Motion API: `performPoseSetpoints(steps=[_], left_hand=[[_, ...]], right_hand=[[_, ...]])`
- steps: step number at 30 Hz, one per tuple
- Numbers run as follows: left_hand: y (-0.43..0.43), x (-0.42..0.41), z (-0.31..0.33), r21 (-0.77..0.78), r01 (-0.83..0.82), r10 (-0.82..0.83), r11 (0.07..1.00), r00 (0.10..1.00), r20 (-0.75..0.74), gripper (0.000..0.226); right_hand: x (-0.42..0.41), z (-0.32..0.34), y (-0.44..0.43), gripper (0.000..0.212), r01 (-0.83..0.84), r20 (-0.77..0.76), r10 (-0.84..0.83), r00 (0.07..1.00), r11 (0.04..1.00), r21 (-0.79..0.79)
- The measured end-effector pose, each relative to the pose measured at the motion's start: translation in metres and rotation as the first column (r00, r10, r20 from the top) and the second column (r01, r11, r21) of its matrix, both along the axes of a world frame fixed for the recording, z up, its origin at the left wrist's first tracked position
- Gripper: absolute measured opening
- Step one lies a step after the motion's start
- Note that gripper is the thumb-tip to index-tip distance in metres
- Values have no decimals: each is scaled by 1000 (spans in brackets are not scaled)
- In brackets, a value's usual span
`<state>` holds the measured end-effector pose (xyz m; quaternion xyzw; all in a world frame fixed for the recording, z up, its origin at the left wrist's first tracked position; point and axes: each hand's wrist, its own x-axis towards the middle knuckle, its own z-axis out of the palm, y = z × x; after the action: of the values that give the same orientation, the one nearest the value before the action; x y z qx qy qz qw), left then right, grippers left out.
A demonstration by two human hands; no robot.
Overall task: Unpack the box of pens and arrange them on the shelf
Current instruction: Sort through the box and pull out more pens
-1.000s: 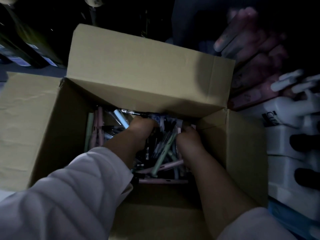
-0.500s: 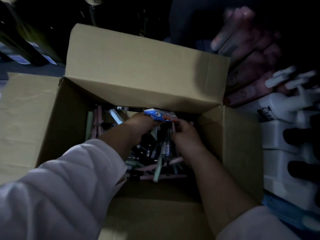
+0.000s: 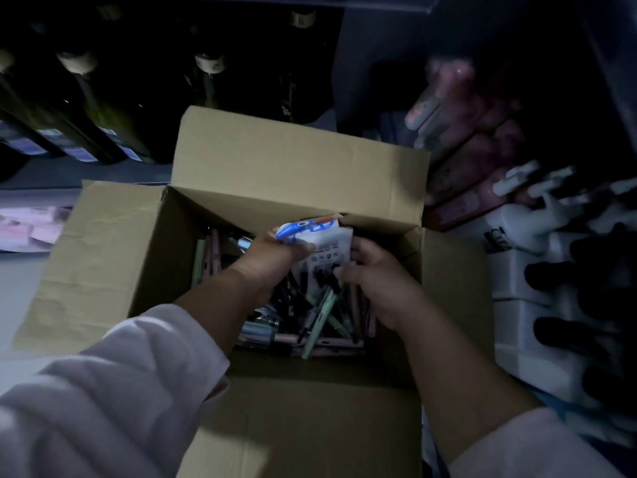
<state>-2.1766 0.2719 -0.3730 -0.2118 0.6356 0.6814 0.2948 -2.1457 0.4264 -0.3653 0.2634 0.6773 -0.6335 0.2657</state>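
Observation:
An open cardboard box [image 3: 300, 174] stands before me with its flaps spread. Inside lies a loose pile of pens [image 3: 324, 319] in green, pink and dark colours. My left hand [image 3: 272, 257] grips the top of a packet of pens [image 3: 320, 246] with a blue and white header card. My right hand [image 3: 375, 281] holds the packet's lower right side, fingers curled on it. The packet is lifted just above the pile, near the box's far wall. Both sleeves are pale pink.
Dark glass bottles [image 3: 96, 108] lie on the shelf at the back left. Pink tubes [image 3: 462, 132] and white pump bottles [image 3: 537, 215] crowd the right side beside the box. A pale pink packet [image 3: 31, 225] sits at the far left. The scene is dim.
Both hands were deep in the pile a second ago. They have since risen with the blue-headed packet, which now stands more upright and shows its printed face.

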Motion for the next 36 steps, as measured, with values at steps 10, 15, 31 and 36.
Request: performPoseSetpoints(steps=[10, 15, 31, 36], left_hand=[[-28, -10, 56, 170, -60, 62, 984, 998, -6, 19], [-35, -5, 76, 221, -53, 51, 974, 999, 16, 19], [-16, 25, 211, 114, 208, -206, 971, 978, -25, 35], [-1, 30, 278, 325, 193, -178, 926, 981, -75, 4]], right_hand=[[-12, 43, -13, 51, -166, -56, 179, 982, 970, 176], [-11, 68, -20, 22, -213, -57, 230, 972, 954, 210], [13, 205, -29, 16, -13, -305, 176, 936, 883, 469], [31, 266, -38, 16, 39, -466, 290, 836, 815, 578]])
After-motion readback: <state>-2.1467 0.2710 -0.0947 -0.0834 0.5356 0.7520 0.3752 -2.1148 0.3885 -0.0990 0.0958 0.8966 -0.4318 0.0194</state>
